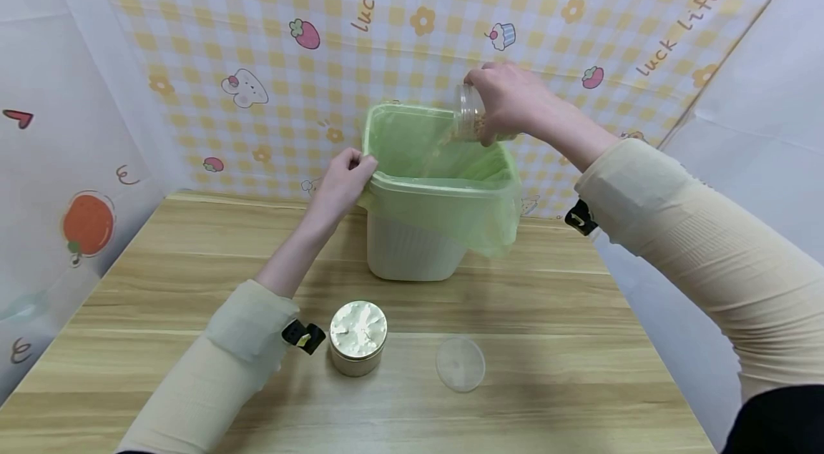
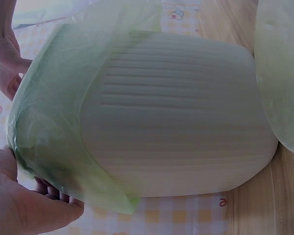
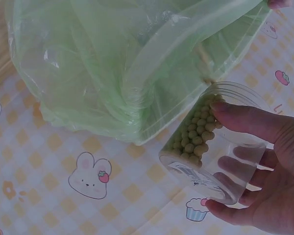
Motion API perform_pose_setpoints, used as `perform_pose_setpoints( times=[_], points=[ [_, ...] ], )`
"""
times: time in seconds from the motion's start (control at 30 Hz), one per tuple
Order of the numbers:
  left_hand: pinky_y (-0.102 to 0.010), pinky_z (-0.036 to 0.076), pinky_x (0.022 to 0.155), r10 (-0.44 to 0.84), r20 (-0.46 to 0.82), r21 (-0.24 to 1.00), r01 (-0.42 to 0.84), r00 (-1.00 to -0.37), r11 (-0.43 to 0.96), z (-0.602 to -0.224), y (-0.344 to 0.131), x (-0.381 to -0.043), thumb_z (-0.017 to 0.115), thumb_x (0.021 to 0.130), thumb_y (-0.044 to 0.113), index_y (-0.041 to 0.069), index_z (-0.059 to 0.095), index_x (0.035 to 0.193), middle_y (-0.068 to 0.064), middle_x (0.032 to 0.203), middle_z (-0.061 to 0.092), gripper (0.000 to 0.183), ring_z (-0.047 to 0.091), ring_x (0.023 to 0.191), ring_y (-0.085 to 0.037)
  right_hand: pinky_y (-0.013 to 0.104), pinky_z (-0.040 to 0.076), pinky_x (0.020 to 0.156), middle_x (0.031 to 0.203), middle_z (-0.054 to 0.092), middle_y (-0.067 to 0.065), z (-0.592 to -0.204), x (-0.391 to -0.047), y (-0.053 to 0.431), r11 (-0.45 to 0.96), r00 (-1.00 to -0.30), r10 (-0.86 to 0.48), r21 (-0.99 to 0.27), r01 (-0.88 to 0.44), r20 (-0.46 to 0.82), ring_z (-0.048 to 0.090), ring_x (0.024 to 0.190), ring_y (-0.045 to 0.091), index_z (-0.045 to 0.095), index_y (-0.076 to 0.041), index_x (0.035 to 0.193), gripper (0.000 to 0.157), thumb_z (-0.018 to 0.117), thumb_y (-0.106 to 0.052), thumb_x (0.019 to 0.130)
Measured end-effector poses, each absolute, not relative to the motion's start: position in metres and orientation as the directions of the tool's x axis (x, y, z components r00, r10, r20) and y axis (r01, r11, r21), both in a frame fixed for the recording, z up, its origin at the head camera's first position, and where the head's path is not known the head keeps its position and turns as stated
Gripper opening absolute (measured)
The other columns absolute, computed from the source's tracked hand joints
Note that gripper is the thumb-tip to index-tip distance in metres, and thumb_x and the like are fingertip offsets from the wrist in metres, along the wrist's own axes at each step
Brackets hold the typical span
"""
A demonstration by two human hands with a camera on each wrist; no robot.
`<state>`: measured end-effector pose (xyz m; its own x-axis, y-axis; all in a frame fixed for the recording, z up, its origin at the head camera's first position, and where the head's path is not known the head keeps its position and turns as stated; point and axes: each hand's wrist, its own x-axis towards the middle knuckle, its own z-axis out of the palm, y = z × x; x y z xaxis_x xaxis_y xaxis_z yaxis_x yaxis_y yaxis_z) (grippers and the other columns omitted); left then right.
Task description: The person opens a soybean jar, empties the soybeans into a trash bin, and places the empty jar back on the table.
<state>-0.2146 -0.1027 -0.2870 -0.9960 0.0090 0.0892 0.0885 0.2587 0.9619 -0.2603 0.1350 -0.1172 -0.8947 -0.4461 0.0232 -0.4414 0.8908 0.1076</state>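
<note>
A white ribbed trash bin [image 1: 412, 247] stands at the back of the table, lined with a green plastic bag [image 1: 444, 200] folded over its rim. My right hand [image 1: 515, 100] grips a clear jar [image 3: 210, 142], tipped sideways over the bin's right part. Small round tan balls [image 3: 193, 134] lie along the jar's lower side, and some stream from its mouth into the bag. At the bin's left rim my left hand [image 1: 344, 179] pinches the bag's edge; in the left wrist view its fingers curl at the rim.
A round tin with a shiny silver top [image 1: 357, 332] stands in front of the bin. To its right a clear round lid [image 1: 460, 364] lies flat on the wooden table [image 1: 547, 382]. A checkered cloth backdrop [image 1: 257, 32] hangs right behind the bin.
</note>
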Motion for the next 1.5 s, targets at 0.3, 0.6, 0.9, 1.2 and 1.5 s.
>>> perform_pose_setpoints(
  times=[0.3, 0.6, 0.9, 1.2, 1.5],
  points=[
    [-0.029, 0.036, 0.073, 0.006, 0.097, 0.962, 0.095, -0.995, 0.254, -0.2865, -0.1027, -0.2149, 0.049, 0.097, 0.032, 0.014, 0.05, 0.097, -0.001, 0.091, 0.044, 0.018, 0.042, 0.083, -0.018, 0.06, 0.048, 0.101, 0.131, 0.058, 0.024, -0.1178, -0.261, 0.1337, 0.887, -0.893, -0.45, 0.124, -0.445, 0.02, 0.055, 0.12, 0.044, 0.051, -0.001, 0.143, 0.089, 0.086, -0.009, 0.062],
    [-0.029, 0.036, 0.074, 0.01, 0.094, 0.965, 0.093, -0.996, 0.244, -0.2861, -0.1033, -0.2148, 0.049, 0.098, 0.031, 0.012, 0.051, 0.099, -0.001, 0.092, 0.044, 0.019, 0.043, 0.085, -0.018, 0.062, 0.047, 0.102, 0.133, 0.058, 0.025, -0.1192, -0.2606, 0.1311, 0.882, -0.89, -0.456, 0.143, -0.449, 0.017, 0.054, 0.121, 0.047, 0.051, -0.001, 0.144, 0.091, 0.086, -0.006, 0.06],
    [-0.029, 0.038, 0.075, 0.004, 0.08, 0.964, 0.078, -0.997, 0.256, -0.2848, -0.1031, -0.2132, 0.049, 0.098, 0.033, 0.012, 0.054, 0.103, 0.0, 0.093, 0.046, 0.022, 0.044, 0.086, -0.017, 0.065, 0.046, 0.102, 0.133, 0.058, 0.025, -0.12, -0.2589, 0.1294, 0.875, -0.886, -0.463, 0.169, -0.454, 0.014, 0.051, 0.122, 0.049, 0.053, -0.002, 0.141, 0.089, 0.086, -0.006, 0.06],
    [-0.03, 0.038, 0.077, 0.008, 0.086, 0.961, 0.085, -0.996, 0.262, -0.2853, -0.1028, -0.2137, 0.049, 0.098, 0.033, 0.011, 0.053, 0.103, -0.002, 0.095, 0.047, 0.022, 0.045, 0.088, -0.019, 0.068, 0.042, 0.105, 0.137, 0.056, 0.025, -0.1223, -0.258, 0.1271, 0.871, -0.89, -0.455, 0.201, -0.447, -0.009, 0.049, 0.125, 0.049, 0.05, -0.002, 0.144, 0.091, 0.089, -0.008, 0.063],
    [-0.03, 0.037, 0.076, 0.018, 0.092, 0.964, 0.094, -0.996, 0.249, -0.2852, -0.103, -0.2133, 0.049, 0.098, 0.032, 0.012, 0.052, 0.101, -0.002, 0.094, 0.046, 0.02, 0.044, 0.087, -0.019, 0.066, 0.042, 0.104, 0.137, 0.056, 0.024, -0.1224, -0.2582, 0.1258, 0.865, -0.885, -0.466, 0.208, -0.455, 0.002, 0.049, 0.125, 0.047, 0.05, -0.001, 0.144, 0.089, 0.086, -0.004, 0.063]
  ],
)
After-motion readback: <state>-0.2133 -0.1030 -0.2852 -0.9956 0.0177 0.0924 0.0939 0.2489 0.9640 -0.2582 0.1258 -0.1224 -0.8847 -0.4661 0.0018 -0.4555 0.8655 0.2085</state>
